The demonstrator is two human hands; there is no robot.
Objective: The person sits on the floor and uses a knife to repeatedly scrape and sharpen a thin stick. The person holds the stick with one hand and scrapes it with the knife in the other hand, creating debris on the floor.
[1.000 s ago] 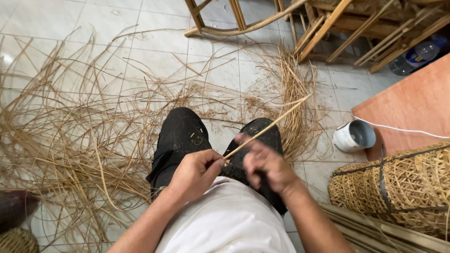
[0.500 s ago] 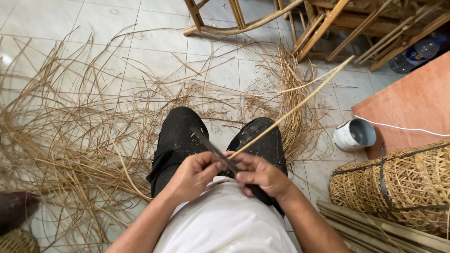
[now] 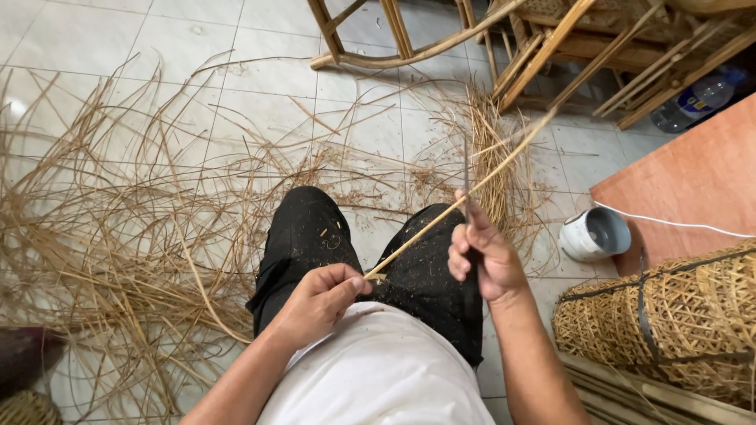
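A: Left hand [image 3: 319, 303], lower centre of frame, over the lap. Fingers closed on the near end of a thin cane strip [image 3: 461, 203]. The strip runs up and right from there, its far tip blurred near the upper right.

B: Right hand [image 3: 480, 256]?

A: Just right of centre, raised. Fist clamped on a dark handle; a thin knife blade [image 3: 466, 185] stands upright out of it. The blade crosses the cane strip just above the knuckles and seems to touch it; contact cannot be told for certain.

B: Surroundings?

A: Black trousers [image 3: 315, 236] dusted with shavings. Tiled floor [image 3: 260, 110], loose cane peelings [image 3: 102, 244] spread over the left half. A second heap of peelings sits at upper centre. White cup [image 3: 594, 234] on its side at right, beside a reddish board [image 3: 693, 189]. Woven basket [image 3: 677, 323] at lower right. Wooden chair frames [image 3: 409, 47] along the top edge.
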